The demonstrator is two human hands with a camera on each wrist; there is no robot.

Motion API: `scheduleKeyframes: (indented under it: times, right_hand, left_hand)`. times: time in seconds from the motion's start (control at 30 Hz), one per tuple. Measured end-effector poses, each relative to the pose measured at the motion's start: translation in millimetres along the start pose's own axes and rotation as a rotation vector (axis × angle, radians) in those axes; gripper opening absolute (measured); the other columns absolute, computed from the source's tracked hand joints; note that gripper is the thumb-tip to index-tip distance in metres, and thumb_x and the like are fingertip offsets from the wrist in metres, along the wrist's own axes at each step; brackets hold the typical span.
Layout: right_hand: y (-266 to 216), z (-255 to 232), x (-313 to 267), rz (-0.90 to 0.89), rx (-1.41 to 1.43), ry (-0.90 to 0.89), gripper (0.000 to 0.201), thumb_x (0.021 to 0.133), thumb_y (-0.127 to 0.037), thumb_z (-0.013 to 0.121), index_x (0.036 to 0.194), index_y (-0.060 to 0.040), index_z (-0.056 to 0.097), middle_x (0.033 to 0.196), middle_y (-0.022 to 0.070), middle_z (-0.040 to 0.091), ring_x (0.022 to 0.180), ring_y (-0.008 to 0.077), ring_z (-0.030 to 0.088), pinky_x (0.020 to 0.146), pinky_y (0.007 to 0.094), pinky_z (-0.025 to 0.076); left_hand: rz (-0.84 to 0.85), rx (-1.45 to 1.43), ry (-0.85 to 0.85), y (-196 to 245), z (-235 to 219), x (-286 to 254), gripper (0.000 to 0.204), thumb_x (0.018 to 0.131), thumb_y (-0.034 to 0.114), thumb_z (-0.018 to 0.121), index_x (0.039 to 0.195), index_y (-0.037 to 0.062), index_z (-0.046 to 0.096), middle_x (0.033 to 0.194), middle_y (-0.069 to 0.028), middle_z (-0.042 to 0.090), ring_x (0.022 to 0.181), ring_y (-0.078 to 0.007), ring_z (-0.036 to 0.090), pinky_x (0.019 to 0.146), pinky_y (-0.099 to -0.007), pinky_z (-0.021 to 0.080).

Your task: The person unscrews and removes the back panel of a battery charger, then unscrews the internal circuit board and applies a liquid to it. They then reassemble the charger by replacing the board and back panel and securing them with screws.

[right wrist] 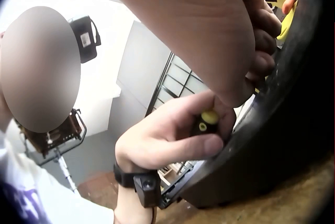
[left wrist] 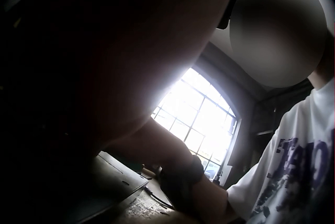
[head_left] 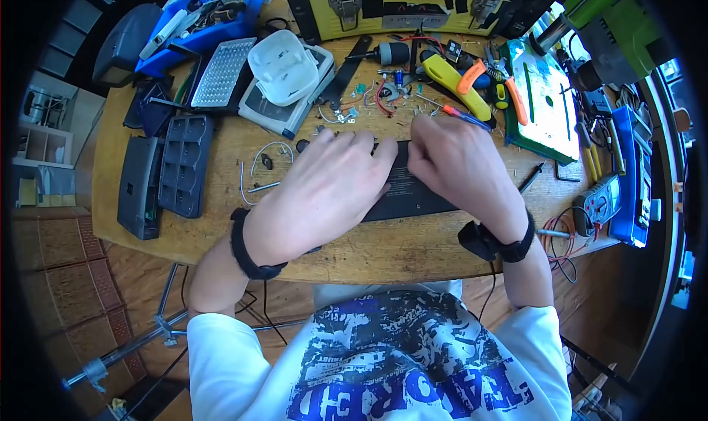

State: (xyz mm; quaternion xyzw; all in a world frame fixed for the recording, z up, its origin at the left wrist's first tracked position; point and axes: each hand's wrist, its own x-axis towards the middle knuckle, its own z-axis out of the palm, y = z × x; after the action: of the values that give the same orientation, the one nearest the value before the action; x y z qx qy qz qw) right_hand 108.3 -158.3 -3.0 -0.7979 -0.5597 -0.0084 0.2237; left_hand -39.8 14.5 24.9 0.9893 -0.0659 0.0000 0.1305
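A flat black case (head_left: 413, 196) with small printed text lies near the table's front edge, under both hands. My left hand (head_left: 328, 181) is over its left part, back of the hand up. In the right wrist view, the thumb and fingers of the left hand (right wrist: 162, 129) are curled round a small tool with a yellow and black end (right wrist: 209, 116); the rest of it is hidden in the hand. My right hand (head_left: 461, 159) is at the case's far right, its fingers (right wrist: 264, 43) bent down close to the dark surface. What these fingertips hold, I cannot tell.
Beyond the hands lie scattered wire bits, a red-tipped screwdriver (head_left: 466, 116), orange-handled pliers (head_left: 472, 77) and a yellow tool (head_left: 453, 85). A multimeter (head_left: 601, 200) with leads is at right. Black trays (head_left: 184, 166) stand at left, and a drill press (head_left: 590, 15) rises at back right.
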Motion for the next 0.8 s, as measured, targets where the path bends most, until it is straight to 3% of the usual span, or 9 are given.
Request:
scheduleKeyframes:
  times: [0.1,0.23,0.37,0.53,0.6,0.63,0.7,0.73,0.8]
  right_hand:
    - [6.5,-13.2,6.7,0.019,0.134,0.047,0.015,0.094,-0.011,0.069,0.09,-0.0019,0.059,0.073,0.0146,0.064,0.071,0.0373,0.067,0.065,0.0472,0.053]
    - [18.2,-4.2,12.6,0.086,0.22,0.1,0.012,0.092,-0.011,0.075,0.093,-0.0027,0.066,0.076,0.0107,0.067,0.071,0.03,0.069,0.065,0.0416,0.053]
    - [24.9,-0.7,15.2,0.142,0.266,0.068,0.012,0.091,-0.01,0.078,0.098,-0.0019,0.074,0.079,0.0096,0.071,0.072,0.0247,0.071,0.067,0.0368,0.056]
    - [27.4,-8.9,13.4,0.222,0.259,0.204,0.02,0.094,-0.011,0.079,0.11,0.0012,0.078,0.085,0.0108,0.076,0.075,0.0229,0.074,0.071,0.0337,0.058]
    - [28.0,-11.9,10.4,0.19,0.255,0.213,0.02,0.094,-0.01,0.078,0.11,0.0014,0.078,0.085,0.0114,0.075,0.075,0.0232,0.074,0.071,0.0337,0.058]
    - [28.2,-14.2,9.2,0.148,0.246,0.228,0.019,0.095,-0.01,0.078,0.11,0.0015,0.077,0.086,0.0119,0.075,0.075,0.0234,0.074,0.071,0.0337,0.058]
    - [24.1,-16.0,5.3,0.168,0.291,0.187,0.02,0.096,-0.01,0.077,0.112,0.0018,0.076,0.093,0.0151,0.075,0.078,0.0274,0.075,0.073,0.0356,0.059]
    - [24.4,-14.2,3.6,0.074,0.361,0.142,0.021,0.095,-0.01,0.077,0.114,0.0014,0.076,0.097,0.0162,0.074,0.083,0.0307,0.075,0.076,0.0378,0.059]
    - [29.0,-15.5,0.4,-0.12,0.337,0.047,0.028,0.094,-0.01,0.077,0.12,0.0006,0.074,0.108,0.0186,0.071,0.101,0.039,0.072,0.088,0.0447,0.058]
  left_hand:
    - [0.0,-0.042,0.002,-3.4,-1.3,-3.0,0.03,0.095,0.015,0.075,0.114,-0.0015,0.06,0.103,-0.0188,0.065,0.098,-0.0401,0.066,0.088,-0.0484,0.049]
    - [0.004,-0.159,0.063,-5.6,-1.2,-6.4,0.031,0.094,0.016,0.076,0.113,0.0002,0.058,0.101,-0.0188,0.064,0.097,-0.0415,0.065,0.088,-0.0493,0.047]
    - [-0.016,-0.157,0.071,-4.1,-0.4,-8.5,0.025,0.095,0.011,0.071,0.113,0.0016,0.056,0.1,-0.0188,0.063,0.096,-0.0428,0.064,0.089,-0.0501,0.047]
    - [-0.042,-0.229,0.048,-10.1,-7.1,-9.9,0.026,0.095,0.003,0.064,0.12,0.0007,0.058,0.109,-0.0209,0.066,0.102,-0.0449,0.064,0.093,-0.0513,0.047]
    - [0.035,-0.285,0.202,-17.5,-9.7,-9.7,0.03,0.097,0.002,0.062,0.127,-0.0006,0.062,0.109,-0.0189,0.069,0.101,-0.0363,0.069,0.092,-0.0449,0.051]
    - [0.037,-0.285,0.192,-14.0,-17.2,-10.6,0.03,0.097,0.002,0.062,0.127,-0.0006,0.062,0.109,-0.0189,0.069,0.101,-0.0363,0.069,0.092,-0.0449,0.051]
    - [-0.099,-0.596,0.335,-3.2,-39.4,-10.7,0.032,0.099,0.004,0.063,0.131,-0.0012,0.066,0.104,-0.0151,0.071,0.095,-0.0232,0.071,0.09,-0.0367,0.054]
    - [0.031,-0.628,0.512,-1.1,-40.0,-8.1,0.031,0.102,0.006,0.064,0.131,-0.0038,0.068,0.096,-0.0108,0.07,0.089,-0.0161,0.068,0.086,-0.0316,0.054]
    - [0.219,-0.798,0.587,-1.0,-40.3,-3.1,0.034,0.106,0.014,0.067,0.131,-0.0089,0.064,0.097,-0.0137,0.071,0.09,-0.0219,0.07,0.084,-0.0356,0.059]
